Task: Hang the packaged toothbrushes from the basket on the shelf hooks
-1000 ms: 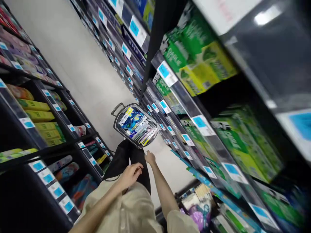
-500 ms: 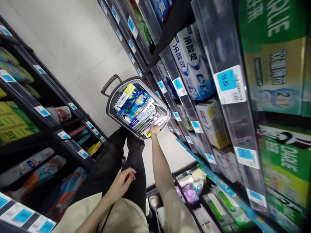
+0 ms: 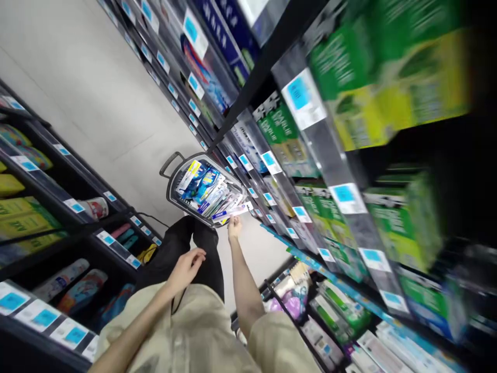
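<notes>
A grey shopping basket (image 3: 169, 192) sits on the floor ahead of my legs, filled with blue and white packs (image 3: 205, 184) and slim, card-backed packages. At its near right rim, my right hand (image 3: 234, 228) pinches a long, narrow pack that looks like a packaged toothbrush (image 3: 237, 210). That pack lies across the top of the other packages, raised slightly above them. My left hand (image 3: 188, 267) hovers over my thigh, its fingers loosely curled together with nothing visible in them.
Shelves of green and yellow toothpaste boxes (image 3: 330, 207) with blue price tags (image 3: 345, 197) rise close on the right. Left-hand shelves (image 3: 70, 197) hold bottles and yellow packs. Lower right, a bottom shelf carries purple and green packaged goods (image 3: 293, 303). Pale floor (image 3: 97, 103) runs between.
The narrow pack now shows in my right hand above the basket's contents; before, the hand was down among the packages. The view has shifted, bringing more green toothpaste boxes into sight.
</notes>
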### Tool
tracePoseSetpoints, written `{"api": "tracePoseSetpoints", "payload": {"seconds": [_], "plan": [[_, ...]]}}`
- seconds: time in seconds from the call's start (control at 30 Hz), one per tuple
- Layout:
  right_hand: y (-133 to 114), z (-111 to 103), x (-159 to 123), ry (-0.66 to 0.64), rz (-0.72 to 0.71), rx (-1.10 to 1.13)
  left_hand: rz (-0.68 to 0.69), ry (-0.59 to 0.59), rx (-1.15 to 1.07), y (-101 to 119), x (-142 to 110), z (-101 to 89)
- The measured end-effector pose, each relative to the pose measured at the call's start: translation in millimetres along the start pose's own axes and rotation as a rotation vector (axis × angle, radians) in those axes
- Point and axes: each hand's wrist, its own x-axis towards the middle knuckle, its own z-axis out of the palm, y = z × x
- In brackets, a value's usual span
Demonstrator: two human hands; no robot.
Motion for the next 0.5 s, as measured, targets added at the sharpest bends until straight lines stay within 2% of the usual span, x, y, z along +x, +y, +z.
{"api": "tracePoseSetpoints", "payload": {"seconds": [0.13, 0.3, 0.43, 0.5], "plan": [[-65.3, -28.5, -71.8, -0.119, -0.099, 0.089, 0.213, 0.098, 0.177, 45.8, -7.3, -38.5], [-135.7, -39.1, -139.3, -0.306, -0.253, 0.156, 0.272, 0.152, 0.237, 80.0, -7.3, -85.7], [-171.3, -36.7, -183.4, -0.369, -0.473, 0.269, 0.338, 0.120, 0.234, 103.7, -12.9, -107.1], [-181.1, -34.4, -197.6, -0.354, -0.523, 0.366, 0.376, 0.122, 0.235, 114.8, -17.3, -110.8]]}}
